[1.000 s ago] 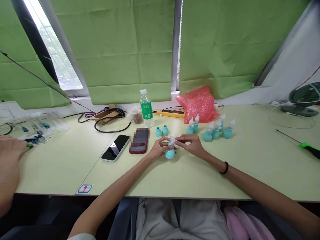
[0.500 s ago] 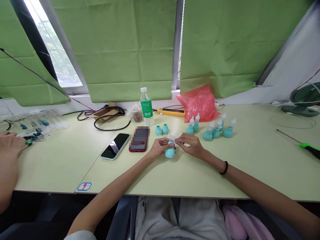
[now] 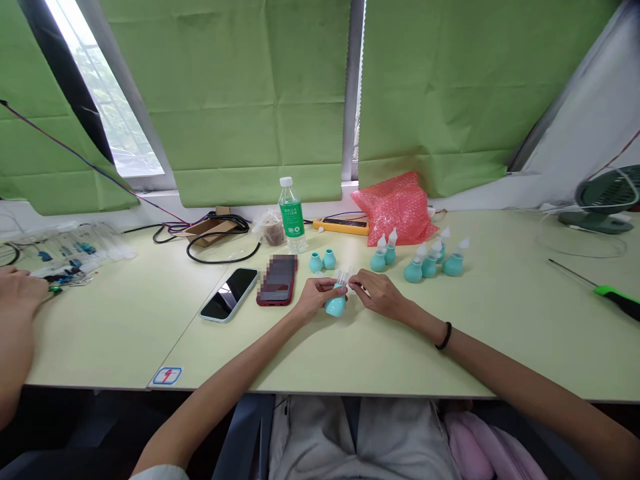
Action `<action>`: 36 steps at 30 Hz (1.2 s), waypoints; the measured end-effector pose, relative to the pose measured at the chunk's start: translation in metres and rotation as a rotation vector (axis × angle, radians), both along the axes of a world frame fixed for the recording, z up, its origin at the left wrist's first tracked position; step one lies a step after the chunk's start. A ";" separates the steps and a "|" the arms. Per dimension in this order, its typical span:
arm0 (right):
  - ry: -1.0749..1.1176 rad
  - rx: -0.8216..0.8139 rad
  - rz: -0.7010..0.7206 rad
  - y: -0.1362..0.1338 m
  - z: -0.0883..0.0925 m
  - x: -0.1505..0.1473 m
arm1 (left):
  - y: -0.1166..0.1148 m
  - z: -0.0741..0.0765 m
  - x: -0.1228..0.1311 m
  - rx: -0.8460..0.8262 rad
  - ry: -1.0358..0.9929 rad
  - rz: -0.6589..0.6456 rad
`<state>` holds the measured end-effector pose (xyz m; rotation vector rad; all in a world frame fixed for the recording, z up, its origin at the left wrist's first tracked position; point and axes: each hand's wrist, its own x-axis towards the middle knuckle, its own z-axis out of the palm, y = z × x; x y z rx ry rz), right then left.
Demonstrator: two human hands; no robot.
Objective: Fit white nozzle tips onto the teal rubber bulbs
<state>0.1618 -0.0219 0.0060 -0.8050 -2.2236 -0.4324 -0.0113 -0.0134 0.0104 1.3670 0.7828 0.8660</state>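
Note:
My left hand [image 3: 315, 297] is wrapped round a teal squeeze bulb [image 3: 335, 307] of a nasal aspirator, just above the table. A clear tubular collar [image 3: 342, 277] rises from the bulb's neck. At that collar's right side, my right hand [image 3: 382, 294] has its thumb and forefinger pinched together on a small whitish piece, mostly hidden by the fingers. Two bare teal bulbs [image 3: 315, 263] stand behind my left hand. Several bulbs with clear pointed nozzles [image 3: 413, 271] stand upright beyond my right hand.
Left of my hands lie a white-edged phone [image 3: 229, 295] and a red-cased phone [image 3: 277, 281]. Behind are a water bottle [image 3: 292, 217], a yellow tool [image 3: 343, 227] and a pink bubble-wrap bag [image 3: 397, 210]. A screwdriver [image 3: 611, 293] lies right. Another person's hand [image 3: 17, 297] is far left.
The held bulb has tilted, its bottom shifting slightly left and its collar leaning right. My right fingers stay pinched close to the collar. The view has shifted a little.

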 end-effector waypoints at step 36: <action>0.713 -0.400 -0.022 0.011 -0.006 -0.001 | 0.006 -0.005 0.000 -0.029 -0.255 0.181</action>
